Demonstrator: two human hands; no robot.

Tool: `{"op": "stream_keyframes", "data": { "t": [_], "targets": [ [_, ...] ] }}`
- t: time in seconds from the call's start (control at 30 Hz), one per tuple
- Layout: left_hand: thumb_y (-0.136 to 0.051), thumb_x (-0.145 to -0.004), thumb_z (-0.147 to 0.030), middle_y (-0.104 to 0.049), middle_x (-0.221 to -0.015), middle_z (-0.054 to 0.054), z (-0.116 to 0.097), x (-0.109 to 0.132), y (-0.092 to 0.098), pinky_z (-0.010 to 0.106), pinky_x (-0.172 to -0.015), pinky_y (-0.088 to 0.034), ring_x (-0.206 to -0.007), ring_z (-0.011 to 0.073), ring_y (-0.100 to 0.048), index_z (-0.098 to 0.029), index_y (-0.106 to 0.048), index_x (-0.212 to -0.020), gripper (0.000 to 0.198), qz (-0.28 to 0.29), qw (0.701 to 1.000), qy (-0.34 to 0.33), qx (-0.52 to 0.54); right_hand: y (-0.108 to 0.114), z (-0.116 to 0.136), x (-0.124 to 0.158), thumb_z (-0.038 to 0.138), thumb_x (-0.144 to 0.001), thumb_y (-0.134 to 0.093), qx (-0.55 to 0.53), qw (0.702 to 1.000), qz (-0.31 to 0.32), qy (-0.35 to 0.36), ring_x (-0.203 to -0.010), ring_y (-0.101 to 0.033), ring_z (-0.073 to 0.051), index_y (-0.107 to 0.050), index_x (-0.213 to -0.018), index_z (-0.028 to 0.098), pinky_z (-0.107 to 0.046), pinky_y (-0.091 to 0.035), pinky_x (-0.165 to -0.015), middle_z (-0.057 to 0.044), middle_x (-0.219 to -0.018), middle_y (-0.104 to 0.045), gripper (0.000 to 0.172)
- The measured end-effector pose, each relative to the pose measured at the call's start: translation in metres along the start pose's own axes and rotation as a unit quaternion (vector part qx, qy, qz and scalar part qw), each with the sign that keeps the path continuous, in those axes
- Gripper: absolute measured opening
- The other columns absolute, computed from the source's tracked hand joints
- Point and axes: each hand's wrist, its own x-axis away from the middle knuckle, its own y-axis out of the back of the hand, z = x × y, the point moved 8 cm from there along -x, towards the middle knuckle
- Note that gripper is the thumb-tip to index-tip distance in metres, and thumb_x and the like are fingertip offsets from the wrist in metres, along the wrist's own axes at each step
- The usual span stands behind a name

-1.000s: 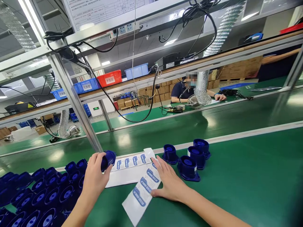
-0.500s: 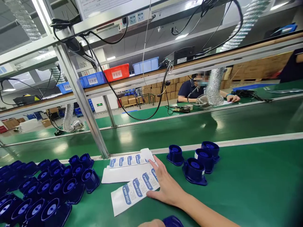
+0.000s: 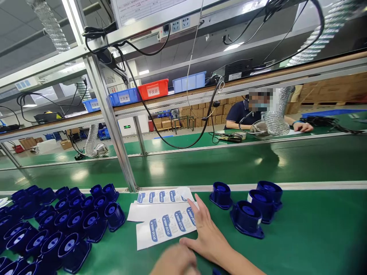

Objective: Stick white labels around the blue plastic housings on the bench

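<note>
My right hand [image 3: 205, 233] is open, its thumb and fingers spread at the right end of a strip of printed labels [image 3: 166, 227]. The labels are white with blue panels; whether the fingertips press on the strip is hard to see. Behind lies the folded part of the strip, with smaller-looking labels [image 3: 160, 196]. My left hand [image 3: 176, 261] is at the bottom edge, smeared by motion, its fingers unclear. A sliver of a dark blue part [image 3: 216, 271] shows below my right wrist. Several dark blue plastic housings [image 3: 248, 217] stand to the right of the labels.
Many more blue housings [image 3: 76, 219] crowd the left of the green table [image 3: 315, 225]. A metal post [image 3: 114, 130] rises behind the labels. Bins, including a red bin [image 3: 153, 89], sit on the shelf above. A person [image 3: 241, 112] works across the bench; a black cable [image 3: 172, 146] hangs down.
The view has shifted, so things sit differently in frame. My left hand has come further up beside the right thumb. Less of the blue part at the bottom shows. The right hand stays spread.
</note>
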Motion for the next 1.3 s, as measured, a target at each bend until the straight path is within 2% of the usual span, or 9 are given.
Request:
{"op": "stream_keyframes", "data": {
  "t": [0.07, 0.13, 0.23, 0.37, 0.77, 0.9, 1.07, 1.2, 1.3],
  "targets": [
    [-0.085, -0.082, -0.025, -0.062, -0.140, 0.019, 0.035, -0.010, 0.022, 0.054, -0.104, -0.057, -0.127, 0.0362, -0.061, -0.025, -0.056, -0.146, 0.071, 0.002, 0.995, 0.097, -0.023, -0.001, -0.001, -0.001, 0.042, -0.073, -0.081, -0.003, 1.000, 0.000, -0.008, -0.165, -0.003, -0.039, -0.002, -0.162, 0.033, -0.054, -0.031, -0.129, -0.016, -0.175, 0.009, 0.120],
    [-0.098, -0.060, -0.020, -0.055, -0.150, 0.022, 0.083, -0.008, 0.035, 0.059, -0.115, -0.047, -0.140, 0.0430, -0.051, -0.019, -0.044, -0.157, 0.111, 0.097, 0.948, 0.291, -0.084, -0.001, -0.001, -0.001, 0.044, -0.074, -0.081, -0.006, 1.000, 0.007, -0.014, -0.165, -0.003, -0.039, -0.002, -0.162, 0.033, -0.055, -0.032, -0.128, -0.016, -0.175, 0.008, 0.119],
    [-0.098, -0.048, -0.012, -0.054, -0.152, 0.025, 0.113, -0.001, 0.049, 0.061, -0.115, -0.043, -0.141, 0.0464, -0.049, -0.016, -0.026, -0.166, 0.139, 0.222, 0.879, 0.400, -0.131, 0.002, 0.001, -0.001, 0.044, -0.072, -0.081, -0.007, 0.999, 0.020, -0.027, -0.165, -0.006, -0.039, -0.004, -0.164, 0.034, -0.053, -0.039, -0.124, -0.014, -0.176, 0.009, 0.120],
    [-0.096, -0.053, -0.012, -0.059, -0.149, 0.025, 0.115, 0.000, 0.045, 0.056, -0.114, -0.044, -0.140, 0.0442, -0.052, -0.016, -0.021, -0.168, 0.137, 0.260, 0.874, 0.395, -0.114, 0.005, 0.002, 0.002, 0.042, -0.072, -0.081, -0.006, 0.999, 0.035, -0.027, -0.164, -0.014, -0.037, -0.001, -0.165, 0.038, -0.047, -0.050, -0.115, -0.011, -0.177, 0.012, 0.122],
    [-0.089, -0.061, -0.002, -0.052, -0.152, 0.023, 0.097, -0.008, 0.036, 0.059, -0.110, -0.044, -0.136, 0.0469, -0.056, -0.028, -0.029, -0.166, 0.124, 0.225, 0.874, 0.376, -0.210, 0.004, -0.001, 0.005, 0.043, -0.076, -0.083, 0.026, 0.999, 0.014, 0.024, -0.164, -0.009, -0.043, -0.002, -0.166, 0.036, -0.056, -0.040, -0.123, -0.014, -0.178, 0.009, 0.121],
    [-0.072, -0.068, 0.004, -0.046, -0.155, 0.023, 0.116, -0.014, 0.045, 0.057, -0.111, -0.041, -0.136, 0.0439, -0.053, -0.027, -0.029, -0.165, 0.111, 0.165, 0.890, 0.345, -0.248, 0.005, -0.001, 0.005, 0.043, -0.077, -0.080, 0.015, 1.000, 0.023, -0.004, -0.164, -0.014, -0.041, -0.002, -0.166, 0.037, -0.050, -0.051, -0.114, -0.012, -0.179, 0.012, 0.118],
    [-0.084, -0.062, -0.006, -0.053, -0.149, 0.011, 0.139, -0.015, 0.056, 0.046, -0.112, -0.041, -0.129, 0.0355, -0.056, -0.031, -0.049, -0.151, 0.099, 0.204, 0.914, 0.290, -0.197, 0.006, -0.002, 0.004, 0.043, -0.079, -0.079, 0.023, 1.000, 0.021, 0.000, -0.162, -0.023, -0.039, -0.004, -0.167, 0.036, -0.047, -0.049, -0.116, -0.012, -0.178, 0.013, 0.116],
    [-0.089, -0.060, -0.005, -0.051, -0.156, 0.008, 0.144, -0.011, 0.067, 0.044, -0.117, -0.040, -0.135, 0.0369, -0.055, -0.034, -0.055, -0.148, 0.099, 0.221, 0.917, 0.288, -0.169, 0.009, -0.003, 0.003, 0.040, -0.079, -0.080, 0.045, 0.999, -0.018, 0.020, -0.162, -0.023, -0.041, -0.004, -0.165, 0.035, -0.054, -0.038, -0.125, -0.016, -0.178, 0.008, 0.114],
    [-0.091, -0.055, -0.005, -0.039, -0.167, 0.016, 0.156, -0.003, 0.074, 0.049, -0.121, -0.038, -0.145, 0.0428, -0.050, -0.031, -0.047, -0.155, 0.112, 0.210, 0.904, 0.338, -0.158, 0.011, -0.008, 0.001, 0.039, -0.082, -0.077, 0.037, 0.999, -0.031, 0.003, -0.163, -0.019, -0.040, 0.003, -0.164, 0.038, -0.053, -0.041, -0.123, -0.014, -0.177, 0.009, 0.115]
  ]
}}
